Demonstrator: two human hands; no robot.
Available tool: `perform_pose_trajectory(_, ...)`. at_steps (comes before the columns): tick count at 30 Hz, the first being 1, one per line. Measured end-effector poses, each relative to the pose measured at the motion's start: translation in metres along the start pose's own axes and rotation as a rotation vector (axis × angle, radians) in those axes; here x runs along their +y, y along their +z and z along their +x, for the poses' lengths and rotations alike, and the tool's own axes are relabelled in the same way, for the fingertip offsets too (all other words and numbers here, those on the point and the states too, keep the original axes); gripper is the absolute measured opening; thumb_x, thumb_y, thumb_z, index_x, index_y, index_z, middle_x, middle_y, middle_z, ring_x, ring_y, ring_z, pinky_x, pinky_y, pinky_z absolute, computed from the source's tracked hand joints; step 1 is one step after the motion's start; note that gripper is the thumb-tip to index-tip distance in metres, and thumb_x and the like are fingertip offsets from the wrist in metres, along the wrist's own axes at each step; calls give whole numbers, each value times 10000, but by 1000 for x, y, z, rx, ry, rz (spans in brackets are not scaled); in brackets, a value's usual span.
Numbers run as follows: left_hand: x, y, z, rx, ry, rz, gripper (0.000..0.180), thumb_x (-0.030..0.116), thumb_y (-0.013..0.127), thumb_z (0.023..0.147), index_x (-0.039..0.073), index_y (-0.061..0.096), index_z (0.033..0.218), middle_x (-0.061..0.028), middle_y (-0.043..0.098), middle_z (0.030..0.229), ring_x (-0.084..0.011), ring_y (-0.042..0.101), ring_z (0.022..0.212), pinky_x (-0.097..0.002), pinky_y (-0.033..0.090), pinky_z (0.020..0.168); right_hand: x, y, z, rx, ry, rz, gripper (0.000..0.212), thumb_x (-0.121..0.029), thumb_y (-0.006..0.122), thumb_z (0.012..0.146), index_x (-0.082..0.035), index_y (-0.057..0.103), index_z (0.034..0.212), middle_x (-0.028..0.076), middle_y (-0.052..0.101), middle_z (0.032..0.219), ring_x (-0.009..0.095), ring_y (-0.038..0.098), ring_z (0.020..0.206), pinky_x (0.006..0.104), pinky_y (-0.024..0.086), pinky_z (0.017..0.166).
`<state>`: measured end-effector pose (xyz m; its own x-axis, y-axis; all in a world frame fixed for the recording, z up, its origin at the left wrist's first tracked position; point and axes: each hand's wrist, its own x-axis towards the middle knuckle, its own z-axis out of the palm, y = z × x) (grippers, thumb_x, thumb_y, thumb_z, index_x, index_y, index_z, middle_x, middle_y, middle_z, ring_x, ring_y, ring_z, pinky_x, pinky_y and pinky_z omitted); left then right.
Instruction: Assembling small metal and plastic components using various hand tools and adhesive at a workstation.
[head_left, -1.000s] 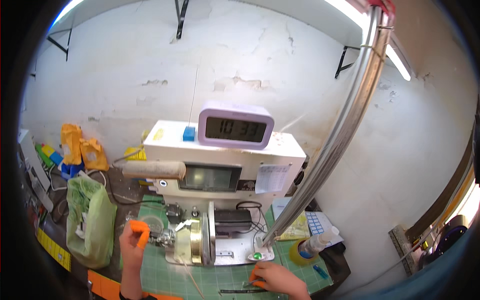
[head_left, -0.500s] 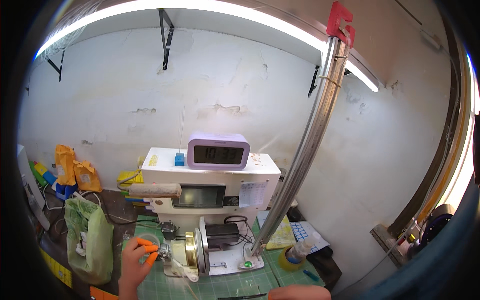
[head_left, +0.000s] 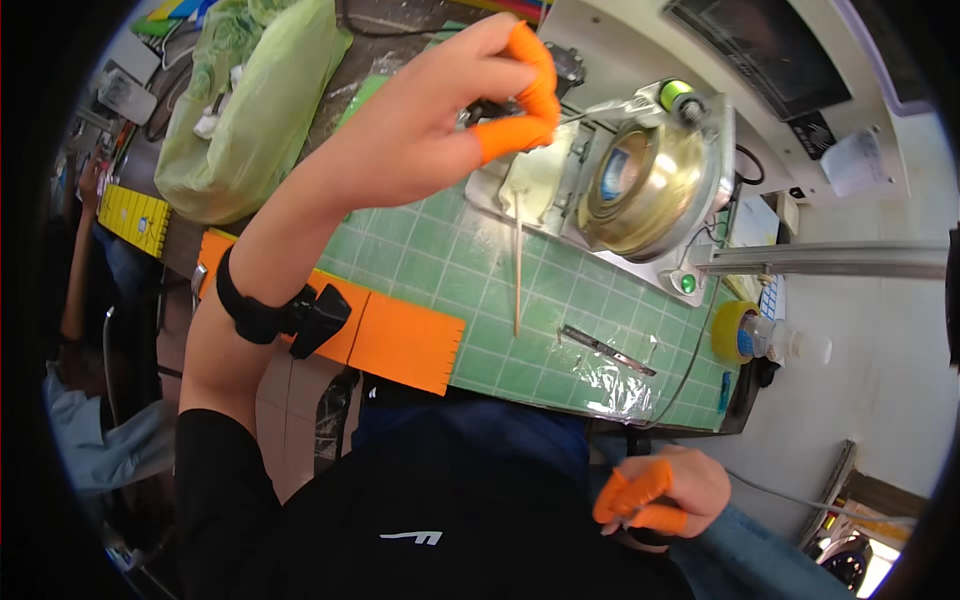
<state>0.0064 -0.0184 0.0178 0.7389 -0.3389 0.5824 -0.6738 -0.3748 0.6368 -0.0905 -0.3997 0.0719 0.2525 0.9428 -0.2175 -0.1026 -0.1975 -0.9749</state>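
My left hand (head_left: 450, 110), with orange finger cots on its thumb and fingertips, is bent in a pinch at the near end of a white bench machine (head_left: 590, 40). What the fingers hold is hidden behind them. Just right of them sits a gold-coloured wheel (head_left: 675, 190) with a green-and-black spool (head_left: 683, 100) above it. A thin wooden stick (head_left: 518, 265) leans from a pale pad (head_left: 540, 180) below the fingers. My right hand (head_left: 680, 490), also in orange cots, is closed close to my body, off the table; anything in its fingertips is too small to name.
A slim dark-and-silver tool (head_left: 608, 350) and clear plastic film (head_left: 625, 392) lie on the green mat (head_left: 470, 290). Orange strips (head_left: 405, 335) line the front edge. A green bag (head_left: 260, 120) stands left, yellow tape (head_left: 735, 332) right. Another person's sleeve (head_left: 120, 445) shows far left.
The view has tipped down toward my body and the table. My right hand has gone from the mat's front edge to beside my torso. My left hand stays by the machine, still pinched.
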Motion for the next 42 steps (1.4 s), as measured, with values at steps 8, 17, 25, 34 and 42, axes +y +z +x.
perform_pose_trajectory(8,-7,12,-17,127,-277,-450,91,91,693,976,11,655,995,-49,515,1072,-108,518,839,-262,423,724,43,21,102,223,-9,498,230,-125,565,1063,37,597,1223,80,664,884,94,619,738,248,482,589)
perform_pose_trajectory(17,-15,13,-15,103,-242,-382,73,82,693,974,21,675,1009,-53,510,1074,-100,489,861,-249,396,740,64,-7,179,-83,-298,1282,641,-611,306,1084,-99,497,1419,75,481,934,88,412,635,228,348,517)
perform_pose_trajectory(25,-21,10,-20,80,-221,-363,68,66,689,973,13,684,1015,-64,526,1077,-108,507,878,-256,409,759,42,-10,192,125,-295,1565,541,-598,309,1085,-101,494,1197,29,520,827,62,324,465,220,227,397)
perform_pose_trajectory(34,-25,11,-23,75,-204,-434,68,56,685,973,6,686,1019,-70,533,1078,-111,515,884,-259,417,770,41,-13,203,207,-254,1534,552,-592,279,1097,-109,532,1184,-18,505,776,45,322,470,217,211,397)
perform_pose_trajectory(42,-28,11,-22,77,-179,-496,68,47,683,973,1,688,1022,-74,540,1080,-114,523,890,-262,424,780,43,-14,206,224,-269,1562,536,-580,280,1101,-120,538,1198,-17,486,765,56,331,472,218,224,404)
